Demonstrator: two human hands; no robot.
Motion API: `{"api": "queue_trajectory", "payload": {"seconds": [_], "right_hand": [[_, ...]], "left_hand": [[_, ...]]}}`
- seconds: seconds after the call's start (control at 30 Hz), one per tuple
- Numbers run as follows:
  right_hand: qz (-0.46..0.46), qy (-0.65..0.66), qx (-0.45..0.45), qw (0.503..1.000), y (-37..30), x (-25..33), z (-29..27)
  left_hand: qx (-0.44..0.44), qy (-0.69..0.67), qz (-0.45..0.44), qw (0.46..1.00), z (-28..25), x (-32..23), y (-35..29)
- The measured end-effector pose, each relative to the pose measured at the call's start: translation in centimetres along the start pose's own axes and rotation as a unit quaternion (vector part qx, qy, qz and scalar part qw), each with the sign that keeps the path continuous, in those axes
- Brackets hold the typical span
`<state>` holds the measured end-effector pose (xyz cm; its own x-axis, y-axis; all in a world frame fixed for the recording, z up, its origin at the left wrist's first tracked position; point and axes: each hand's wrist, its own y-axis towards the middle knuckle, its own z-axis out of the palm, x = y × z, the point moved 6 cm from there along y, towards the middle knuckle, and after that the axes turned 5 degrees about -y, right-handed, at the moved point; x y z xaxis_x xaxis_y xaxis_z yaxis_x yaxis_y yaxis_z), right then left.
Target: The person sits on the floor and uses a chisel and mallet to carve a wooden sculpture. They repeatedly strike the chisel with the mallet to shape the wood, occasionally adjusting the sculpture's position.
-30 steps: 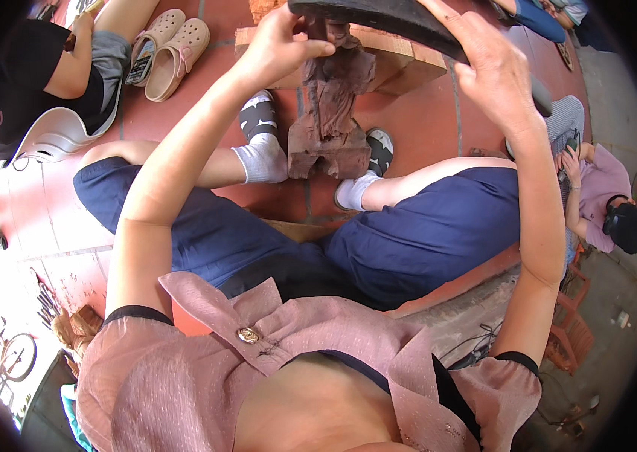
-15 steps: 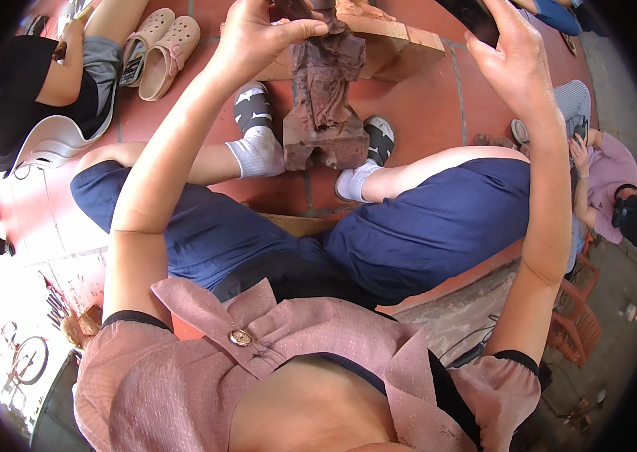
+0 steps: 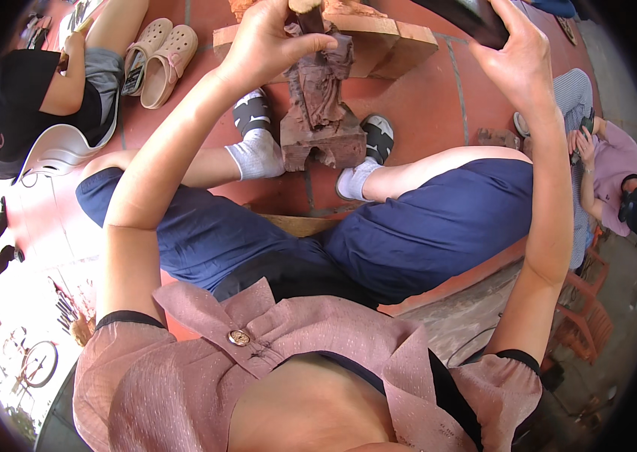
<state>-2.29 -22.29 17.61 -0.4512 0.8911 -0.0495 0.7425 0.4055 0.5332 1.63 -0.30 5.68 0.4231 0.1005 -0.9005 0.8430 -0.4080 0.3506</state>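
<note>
A reddish-brown wood carving of a robed figure (image 3: 318, 90) stands upright on its blocky base between my feet. My left hand (image 3: 277, 41) is at the carving's top, closed around a tool handle (image 3: 306, 7) with a pale round end; its thumb stretches across toward the carving. The working end of this tool is hidden. Raised to the right and apart from the carving, my right hand (image 3: 518, 56) grips a dark, bar-shaped block (image 3: 473, 19), which the upper edge cuts off.
Behind the carving lies a pale wooden block (image 3: 401, 49) on the red tiles. Beige clogs (image 3: 168, 64) sit at the upper left beside a person in a black cap (image 3: 2, 113). Another person in pink (image 3: 612, 166) sits at the right, near orange plastic chairs (image 3: 586, 324).
The dark block in my right hand has come further into view, toward the left. More of the handle's round end shows by my left hand. The carving appears slightly further left.
</note>
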Motion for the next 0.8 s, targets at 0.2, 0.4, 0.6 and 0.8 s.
{"api": "queue_trajectory", "payload": {"seconds": [0.2, 0.4, 0.6, 0.8], "right_hand": [[0.062, 0.054, 0.021, 0.996, -0.9, -1.1, 0.6], [-0.048, 0.008, 0.028, 0.998, -1.0, -1.4, 1.0], [-0.026, 0.058, 0.018, 0.998, -1.3, -0.9, 0.8], [-0.028, 0.061, 0.040, 0.997, -1.8, -1.6, 0.9]], "left_hand": [[-0.010, 0.015, 0.020, 1.000, 0.3, 1.1, -0.1], [0.054, 0.063, -0.101, 0.991, 2.1, 2.0, -0.5], [0.031, 0.131, 0.112, 0.985, 2.1, -0.2, 0.0], [0.045, -0.029, 0.034, 0.998, 2.0, 2.0, -1.0]]}}
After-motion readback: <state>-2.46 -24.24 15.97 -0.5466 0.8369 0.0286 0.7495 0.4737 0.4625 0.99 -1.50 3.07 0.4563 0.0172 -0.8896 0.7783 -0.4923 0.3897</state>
